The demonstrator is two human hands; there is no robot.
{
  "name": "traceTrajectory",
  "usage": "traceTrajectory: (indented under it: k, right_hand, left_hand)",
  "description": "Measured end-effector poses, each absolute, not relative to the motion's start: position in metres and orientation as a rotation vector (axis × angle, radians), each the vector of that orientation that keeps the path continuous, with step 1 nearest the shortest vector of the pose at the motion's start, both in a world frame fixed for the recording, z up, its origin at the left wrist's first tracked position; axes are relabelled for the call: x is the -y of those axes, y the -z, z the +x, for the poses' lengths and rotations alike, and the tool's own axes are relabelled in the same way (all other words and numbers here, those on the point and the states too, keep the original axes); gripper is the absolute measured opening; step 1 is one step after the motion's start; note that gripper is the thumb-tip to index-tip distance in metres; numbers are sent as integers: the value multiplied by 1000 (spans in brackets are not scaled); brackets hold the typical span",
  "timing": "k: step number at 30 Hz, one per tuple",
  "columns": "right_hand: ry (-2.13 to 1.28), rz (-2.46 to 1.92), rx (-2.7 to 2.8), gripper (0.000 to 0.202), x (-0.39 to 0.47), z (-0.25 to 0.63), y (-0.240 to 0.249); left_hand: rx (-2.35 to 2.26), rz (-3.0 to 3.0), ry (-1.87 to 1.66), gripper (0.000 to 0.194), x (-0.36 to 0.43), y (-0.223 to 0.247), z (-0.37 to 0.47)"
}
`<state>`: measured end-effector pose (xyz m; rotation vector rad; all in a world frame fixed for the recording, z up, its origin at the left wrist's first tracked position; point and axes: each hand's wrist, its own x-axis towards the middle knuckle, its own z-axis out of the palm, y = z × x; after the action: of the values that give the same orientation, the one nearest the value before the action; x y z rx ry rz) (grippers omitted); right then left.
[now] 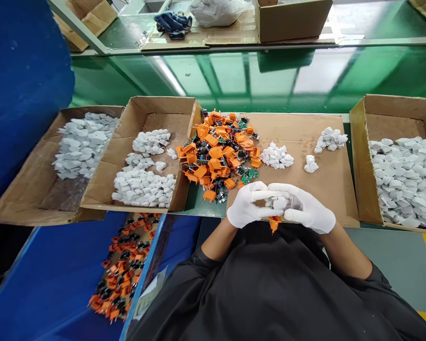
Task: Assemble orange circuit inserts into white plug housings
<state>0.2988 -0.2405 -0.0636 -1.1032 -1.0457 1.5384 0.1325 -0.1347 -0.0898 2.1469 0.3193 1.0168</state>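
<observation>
Both of my hands wear white gloves and meet at the front edge of the cardboard sheet. My left hand is closed, its fingertips on a small white plastic part. From the other side my right hand closes around the same spot, fingers curled. An orange plug piece with metal pins hangs just below the fingers. How it joins the white part is hidden by the gloves. A pile of orange plug pieces with circuit boards lies left of my hands. Beyond them sits a small heap of white parts.
Cardboard boxes of white parts stand at left and right. Two small white clusters lie on the cardboard sheet. More orange pieces fill a lower blue-edged bin. A shelf with blue gloves runs behind.
</observation>
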Motion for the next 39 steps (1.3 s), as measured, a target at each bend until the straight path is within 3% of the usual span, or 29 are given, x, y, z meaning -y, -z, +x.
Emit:
traceTrajectory:
  k: [14, 27, 32, 39]
  right_hand:
    - [-1423, -1139, 1109, 61, 240, 299, 67]
    - [-1055, -1506, 1412, 44, 240, 290, 67]
    - [-1238, -1280, 1270, 52, 243, 298, 69]
    - [-1195, -1319, 1066, 30, 242, 288, 68]
  left_hand:
    - [-327, 2086, -1155, 26, 146, 91, 137]
    - [-288, 2458, -1148, 22, 143, 93, 132]
    - [-272, 2393, -1204, 34, 143, 92, 131]
    - [-228, 2418, -1288, 46, 141, 95, 135]
